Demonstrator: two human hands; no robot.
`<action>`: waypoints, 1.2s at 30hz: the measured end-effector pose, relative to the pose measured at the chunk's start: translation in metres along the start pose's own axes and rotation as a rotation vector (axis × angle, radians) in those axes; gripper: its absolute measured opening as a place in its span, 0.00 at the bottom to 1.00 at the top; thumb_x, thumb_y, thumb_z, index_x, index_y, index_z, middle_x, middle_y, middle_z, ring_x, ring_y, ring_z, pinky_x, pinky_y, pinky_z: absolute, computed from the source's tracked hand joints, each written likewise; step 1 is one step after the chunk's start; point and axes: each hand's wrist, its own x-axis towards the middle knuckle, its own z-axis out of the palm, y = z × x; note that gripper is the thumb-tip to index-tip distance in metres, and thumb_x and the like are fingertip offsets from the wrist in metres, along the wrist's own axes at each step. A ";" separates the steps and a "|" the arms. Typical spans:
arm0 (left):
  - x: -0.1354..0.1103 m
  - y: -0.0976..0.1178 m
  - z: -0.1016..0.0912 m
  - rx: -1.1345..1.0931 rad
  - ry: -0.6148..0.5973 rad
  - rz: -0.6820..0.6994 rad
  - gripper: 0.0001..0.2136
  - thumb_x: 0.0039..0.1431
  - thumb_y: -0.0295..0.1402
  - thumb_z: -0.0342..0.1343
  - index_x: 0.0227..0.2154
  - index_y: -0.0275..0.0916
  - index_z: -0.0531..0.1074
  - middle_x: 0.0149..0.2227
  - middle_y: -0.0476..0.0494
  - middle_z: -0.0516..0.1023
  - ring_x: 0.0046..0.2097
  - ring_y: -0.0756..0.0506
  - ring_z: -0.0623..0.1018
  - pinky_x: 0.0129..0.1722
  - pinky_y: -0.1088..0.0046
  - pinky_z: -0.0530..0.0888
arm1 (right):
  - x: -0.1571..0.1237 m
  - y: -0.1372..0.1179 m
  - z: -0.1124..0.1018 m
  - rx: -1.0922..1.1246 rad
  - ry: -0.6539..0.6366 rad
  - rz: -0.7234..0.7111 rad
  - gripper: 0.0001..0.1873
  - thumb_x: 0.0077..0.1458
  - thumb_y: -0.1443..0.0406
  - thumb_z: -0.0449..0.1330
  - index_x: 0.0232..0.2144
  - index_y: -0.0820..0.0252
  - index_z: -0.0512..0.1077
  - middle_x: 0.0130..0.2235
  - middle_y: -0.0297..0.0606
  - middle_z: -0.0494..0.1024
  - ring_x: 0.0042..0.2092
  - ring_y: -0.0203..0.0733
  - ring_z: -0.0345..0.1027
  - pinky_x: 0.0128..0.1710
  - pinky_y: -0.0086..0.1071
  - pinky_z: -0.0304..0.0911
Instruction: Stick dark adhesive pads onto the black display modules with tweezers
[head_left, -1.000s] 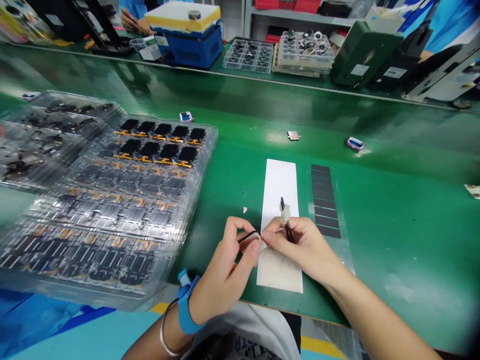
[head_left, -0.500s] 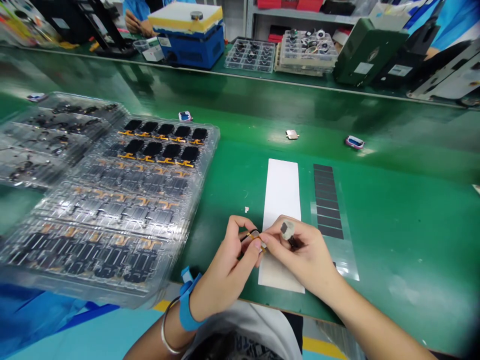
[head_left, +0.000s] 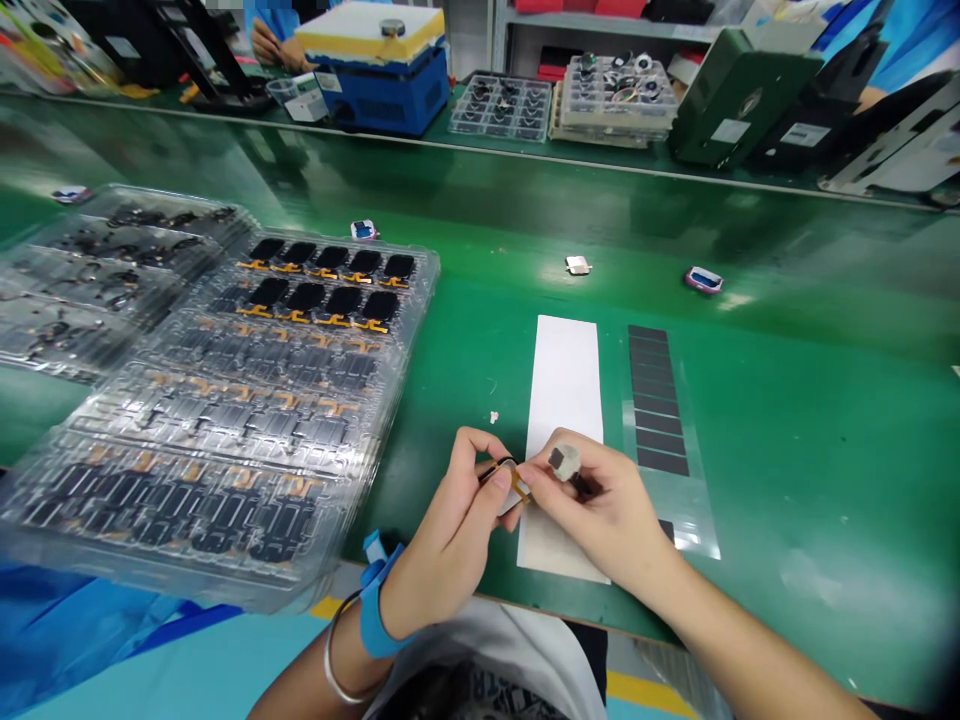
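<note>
At the left side of the green table (head_left: pixel 840 450) lie overlapping clear plastic trays (head_left: pixel 429 285) with moulded pockets, and in them are rows of black display panels (head_left: pixel 322 300) with orange flex cables, shiny under the light. Right of the trays, near the table's front edge, the left hand (head_left: pixel 442 540) curves its fingers and pinches a small part (head_left: pixel 511 482) against the thumb; this part shows a thin black strip and an orange flex, and it is over the lower half of a white paper sheet (head_left: pixel 562 380). A blue wrist strap (head_left: pixel 373 610) and a thin metal bangle (head_left: pixel 328 650) go around that wrist. Just beside it, the right hand (head_left: pixel 600 510) has its fingers pressed together on a dark slim tool (head_left: pixel 581 484), and a pale piece with a dark square (head_left: pixel 564 462) stands at its upper end, but I cannot tell how they join. Further right lies a clear film (head_left: pixel 694 500) with dark rectangular patches (head_left: pixel 656 400) in a column
</note>
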 end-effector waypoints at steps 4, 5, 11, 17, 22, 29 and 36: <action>0.000 0.001 0.000 -0.006 -0.011 0.005 0.06 0.72 0.40 0.41 0.42 0.44 0.55 0.26 0.56 0.61 0.29 0.53 0.62 0.29 0.78 0.61 | -0.001 0.004 0.002 0.031 -0.008 0.009 0.12 0.57 0.61 0.60 0.25 0.58 0.65 0.25 0.31 0.70 0.24 0.32 0.60 0.24 0.27 0.56; 0.000 0.001 0.001 -0.008 -0.017 0.008 0.06 0.71 0.40 0.43 0.42 0.45 0.55 0.27 0.56 0.62 0.29 0.53 0.62 0.29 0.78 0.61 | -0.001 0.005 0.003 0.035 -0.005 0.007 0.12 0.57 0.61 0.60 0.25 0.58 0.65 0.24 0.30 0.69 0.24 0.32 0.60 0.23 0.27 0.56; 0.003 0.005 0.001 -0.055 -0.021 0.008 0.06 0.70 0.39 0.47 0.42 0.44 0.56 0.28 0.55 0.62 0.29 0.54 0.62 0.29 0.80 0.61 | -0.001 0.000 -0.003 0.049 -0.049 -0.032 0.06 0.61 0.64 0.55 0.31 0.57 0.66 0.26 0.30 0.69 0.27 0.32 0.65 0.28 0.26 0.61; 0.004 0.011 0.003 -0.091 0.077 -0.045 0.05 0.70 0.38 0.45 0.39 0.43 0.58 0.27 0.55 0.62 0.28 0.54 0.63 0.28 0.80 0.63 | -0.004 -0.010 -0.029 -0.668 -0.139 -0.642 0.14 0.59 0.73 0.54 0.45 0.54 0.71 0.38 0.35 0.69 0.24 0.27 0.57 0.20 0.25 0.52; 0.006 0.004 0.003 -0.005 0.083 0.000 0.05 0.70 0.38 0.45 0.39 0.42 0.59 0.26 0.56 0.61 0.27 0.54 0.63 0.26 0.80 0.61 | -0.004 -0.010 -0.027 -0.945 -0.078 -0.899 0.11 0.64 0.72 0.51 0.38 0.61 0.73 0.29 0.34 0.71 0.24 0.31 0.57 0.21 0.28 0.53; 0.003 0.002 0.002 0.146 0.086 0.058 0.05 0.71 0.38 0.43 0.41 0.43 0.57 0.25 0.56 0.59 0.27 0.52 0.61 0.27 0.78 0.60 | -0.004 -0.011 -0.020 -0.257 0.061 -0.318 0.03 0.61 0.68 0.56 0.37 0.57 0.69 0.33 0.34 0.70 0.25 0.30 0.60 0.22 0.27 0.55; 0.000 -0.003 0.000 0.099 0.011 0.077 0.07 0.69 0.38 0.48 0.42 0.44 0.56 0.30 0.54 0.62 0.28 0.53 0.61 0.28 0.77 0.61 | 0.010 -0.004 -0.023 0.008 -0.167 0.078 0.11 0.56 0.58 0.60 0.30 0.61 0.73 0.23 0.29 0.64 0.23 0.30 0.52 0.22 0.28 0.47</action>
